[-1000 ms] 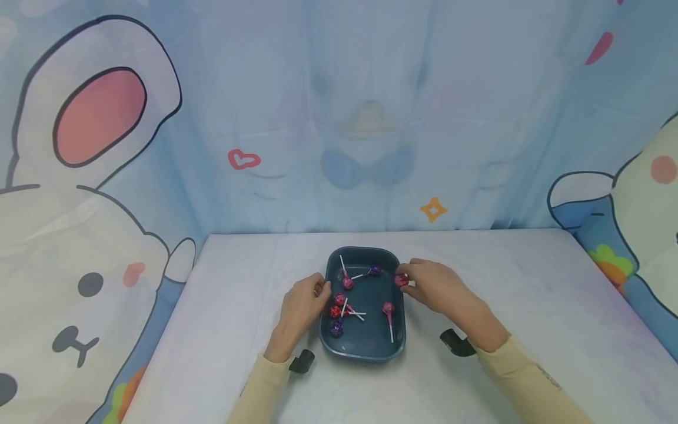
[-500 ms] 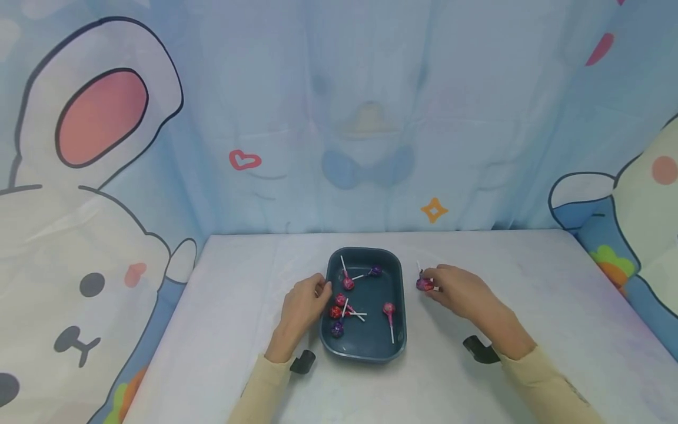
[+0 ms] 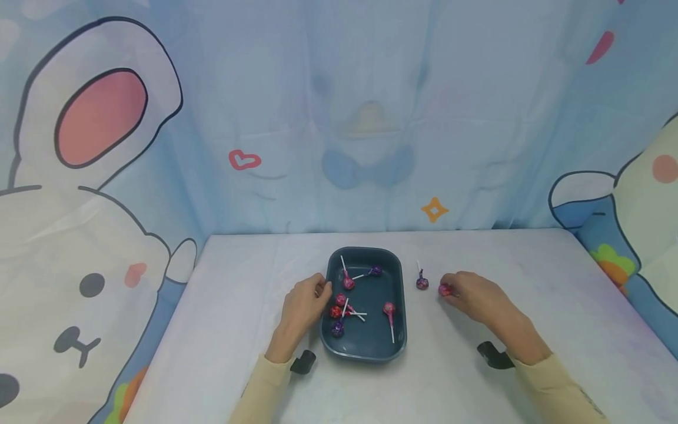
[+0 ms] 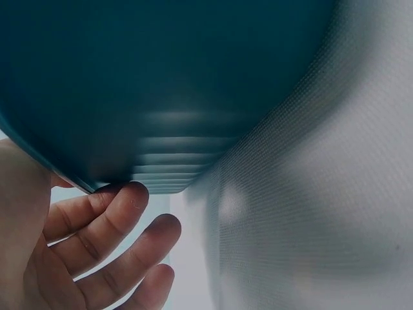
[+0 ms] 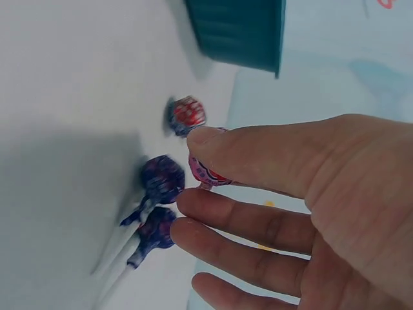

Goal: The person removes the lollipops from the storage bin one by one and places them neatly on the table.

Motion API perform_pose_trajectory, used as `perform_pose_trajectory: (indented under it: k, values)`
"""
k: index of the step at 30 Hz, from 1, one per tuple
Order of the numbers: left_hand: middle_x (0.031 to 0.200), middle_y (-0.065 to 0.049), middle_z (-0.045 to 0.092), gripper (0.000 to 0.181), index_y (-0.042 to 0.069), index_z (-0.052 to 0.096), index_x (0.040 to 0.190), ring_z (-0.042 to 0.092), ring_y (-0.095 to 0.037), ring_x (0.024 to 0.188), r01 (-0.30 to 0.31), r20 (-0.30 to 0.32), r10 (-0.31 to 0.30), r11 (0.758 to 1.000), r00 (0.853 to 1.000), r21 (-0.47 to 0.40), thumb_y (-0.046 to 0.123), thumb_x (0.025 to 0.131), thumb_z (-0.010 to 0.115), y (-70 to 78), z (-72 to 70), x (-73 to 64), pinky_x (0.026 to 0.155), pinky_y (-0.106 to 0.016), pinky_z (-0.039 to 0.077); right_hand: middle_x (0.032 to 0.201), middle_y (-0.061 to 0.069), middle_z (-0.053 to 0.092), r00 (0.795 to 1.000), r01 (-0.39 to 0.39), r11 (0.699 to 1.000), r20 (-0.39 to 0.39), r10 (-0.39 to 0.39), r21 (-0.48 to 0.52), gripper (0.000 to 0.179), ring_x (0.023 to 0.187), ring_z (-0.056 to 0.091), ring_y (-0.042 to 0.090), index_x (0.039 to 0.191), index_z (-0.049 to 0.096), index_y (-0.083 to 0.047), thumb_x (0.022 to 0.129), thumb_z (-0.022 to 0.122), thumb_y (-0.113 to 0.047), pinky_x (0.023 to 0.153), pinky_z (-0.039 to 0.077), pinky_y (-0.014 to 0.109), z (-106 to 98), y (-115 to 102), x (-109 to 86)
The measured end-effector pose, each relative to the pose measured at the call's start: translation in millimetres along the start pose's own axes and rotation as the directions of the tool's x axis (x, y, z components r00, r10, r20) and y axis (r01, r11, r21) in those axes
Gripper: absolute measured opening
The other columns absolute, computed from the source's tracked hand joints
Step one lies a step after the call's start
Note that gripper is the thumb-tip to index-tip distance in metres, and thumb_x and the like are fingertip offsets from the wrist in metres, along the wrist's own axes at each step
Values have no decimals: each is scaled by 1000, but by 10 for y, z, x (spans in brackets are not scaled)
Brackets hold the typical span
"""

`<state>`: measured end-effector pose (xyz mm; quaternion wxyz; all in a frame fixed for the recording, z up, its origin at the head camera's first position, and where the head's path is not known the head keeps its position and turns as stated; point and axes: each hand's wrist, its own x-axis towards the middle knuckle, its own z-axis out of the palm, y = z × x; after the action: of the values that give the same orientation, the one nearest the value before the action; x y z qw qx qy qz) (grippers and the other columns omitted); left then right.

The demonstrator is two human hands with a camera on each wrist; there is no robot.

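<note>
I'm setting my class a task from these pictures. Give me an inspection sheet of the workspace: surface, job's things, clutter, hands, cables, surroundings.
Surface: pale table.
Job's things: dark blue-green tray with six lollipops in it; three more lollipops outside it, seen in the right wrist view.
Clutter: nothing seen.
Left hand: holds the tray's left rim.
Right hand: pinches a pink lollipop outside the tray.
Cables: nothing seen.
Surroundings: blue curtain with cartoon prints behind the table.

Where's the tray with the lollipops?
In the head view, the tray sits on the table between the left hand, which touches it, and the right hand.
</note>
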<state>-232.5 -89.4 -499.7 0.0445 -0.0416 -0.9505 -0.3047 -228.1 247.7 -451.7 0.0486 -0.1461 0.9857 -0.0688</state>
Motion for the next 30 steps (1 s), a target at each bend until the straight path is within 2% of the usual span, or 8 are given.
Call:
perform_pose_trajectory:
  k: [6, 16, 30]
  values:
    - [72, 7, 58, 22, 19, 59, 87, 51, -8, 59, 5, 8, -5, 1000, 1000, -1, 38, 90, 48, 9, 4, -6, 53, -21, 41, 80, 0, 59, 1000, 6, 999, 1, -6, 33, 22, 71, 50, 15, 99, 64, -6, 78, 69, -14, 68, 47, 37, 41, 55, -51]
    - [71, 7, 57, 22, 19, 59, 86, 50, -8, 58, 7, -6, -7, 1000, 1000, 17, 37, 91, 48, 21, -19, -12, 52, -21, 40, 93, 6, 64, 998, -47, 997, 39, 45, 54, 33, 83, 58, 20, 108, 62, -4, 78, 70, -15, 80, 48, 45, 102, 42, -37]
    - [73, 7, 59, 23, 20, 60, 84, 51, -7, 58, -7, -10, 7, 1000, 1000, -10, 39, 90, 48, -11, -18, -1, 52, -22, 40, 85, 1, 61, 994, -79, 997, 73, 78, 16, 30, 77, 52, 16, 104, 63, -9, 77, 72, -18, 78, 49, 40, 168, -89, 16]
